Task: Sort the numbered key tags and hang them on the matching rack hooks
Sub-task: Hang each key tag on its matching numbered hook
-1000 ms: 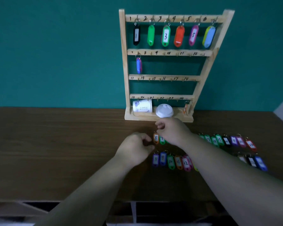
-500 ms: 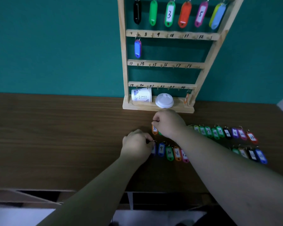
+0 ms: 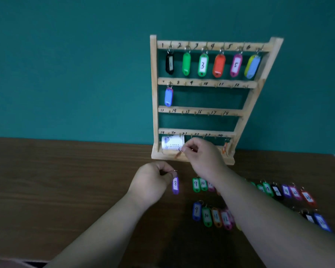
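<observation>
Head view: the left hand [image 3: 153, 182] pinches the ring of a purple tag [image 3: 175, 185] marked 8, which hangs just above the worktop [image 3: 66, 180] near its middle. The right hand [image 3: 201, 154] is raised before the base of the wooden rack [image 3: 154, 97], which stands at the worktop's far edge. Its fingertips pinch the ring of an orange tag [image 3: 177, 155], too blurred to read. Six tags hang along the rack's top rail, and a blue tag [image 3: 168, 96] hangs under 7. Two rows of loose tags [image 3: 206, 217] lie on the worktop toward its right edge. A white roll [image 3: 171, 145] lies on the rack's base.
</observation>
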